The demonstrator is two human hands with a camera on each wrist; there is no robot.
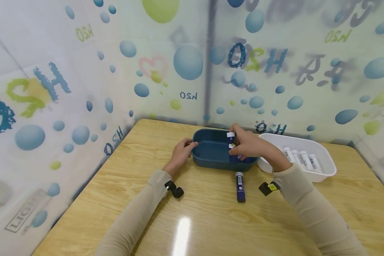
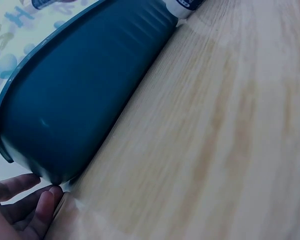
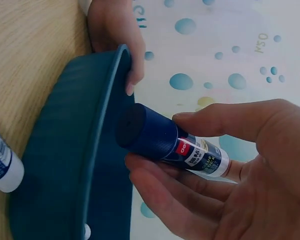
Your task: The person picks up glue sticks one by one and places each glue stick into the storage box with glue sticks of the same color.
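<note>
My right hand [image 1: 251,144] holds a dark blue glue stick [image 3: 192,152] with a white end over the right part of a dark teal plastic bin [image 1: 211,163]. In the right wrist view, thumb and fingers pinch its barrel, with the blue end toward the bin. At the bin's left end, my left hand [image 1: 181,153] grips the rim, thumb over the edge and fingers outside. Another glue stick [image 1: 240,188] lies on the table in front of the bin. Inside the bin, beneath the right hand and partly hidden by it, a small white end [image 3: 87,231] shows.
A white plastic bin [image 1: 330,170] stands right of the teal one, with several white-ended sticks [image 1: 304,159] lying in it. Both bins sit on a wooden table [image 1: 204,202], near its back edge. Behind and to the left hangs a patterned curtain [image 1: 160,99].
</note>
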